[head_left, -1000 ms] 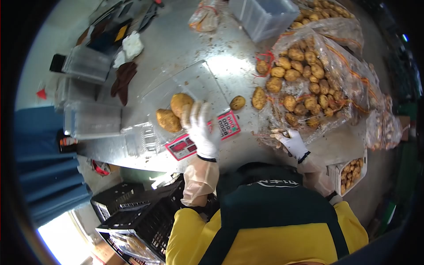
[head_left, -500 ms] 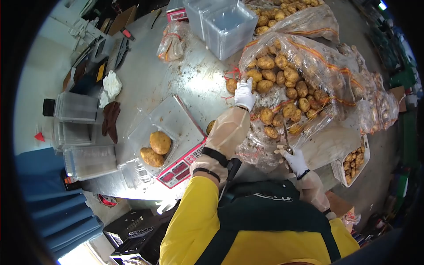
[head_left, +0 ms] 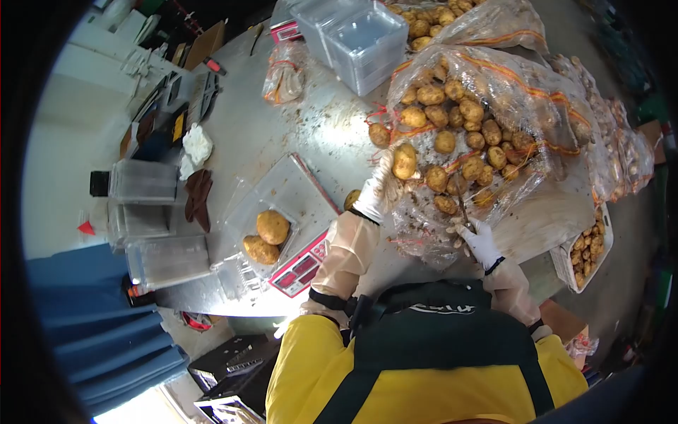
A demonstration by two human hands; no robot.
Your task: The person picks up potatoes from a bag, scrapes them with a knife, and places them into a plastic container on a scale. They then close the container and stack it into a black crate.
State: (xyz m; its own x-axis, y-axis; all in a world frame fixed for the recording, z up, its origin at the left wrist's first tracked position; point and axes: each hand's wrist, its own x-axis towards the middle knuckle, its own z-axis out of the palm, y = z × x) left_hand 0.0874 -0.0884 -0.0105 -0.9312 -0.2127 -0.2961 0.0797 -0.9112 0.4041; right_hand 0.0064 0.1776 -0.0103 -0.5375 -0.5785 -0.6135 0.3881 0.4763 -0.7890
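Note:
My left hand (head_left: 378, 191), in a white glove, has its fingers round a potato (head_left: 405, 161) at the left edge of an opened clear plastic sack (head_left: 522, 78). More loose potatoes (head_left: 472, 168) spill out of the sack's mouth beside it. My right hand (head_left: 482, 244), also gloved, is closed on a slim tool with a narrow dark blade (head_left: 462, 201), which points away from me over the crumpled plastic. On the left, two large potatoes (head_left: 272, 227) sit in a clear tray on a red-edged scale (head_left: 300, 271).
Stacked clear containers (head_left: 367, 49) stand at the back of the metal table (head_left: 247, 134). More clear boxes (head_left: 169, 258) line its left side, near a brown cloth (head_left: 198, 200). A white crate of potatoes (head_left: 580, 254) is at the right. One potato (head_left: 352, 199) lies beside the scale.
My left hand has drawn back toward me from the sack's mouth and turned, and a potato now shows in it. The right hand keeps its grip on the slim tool.

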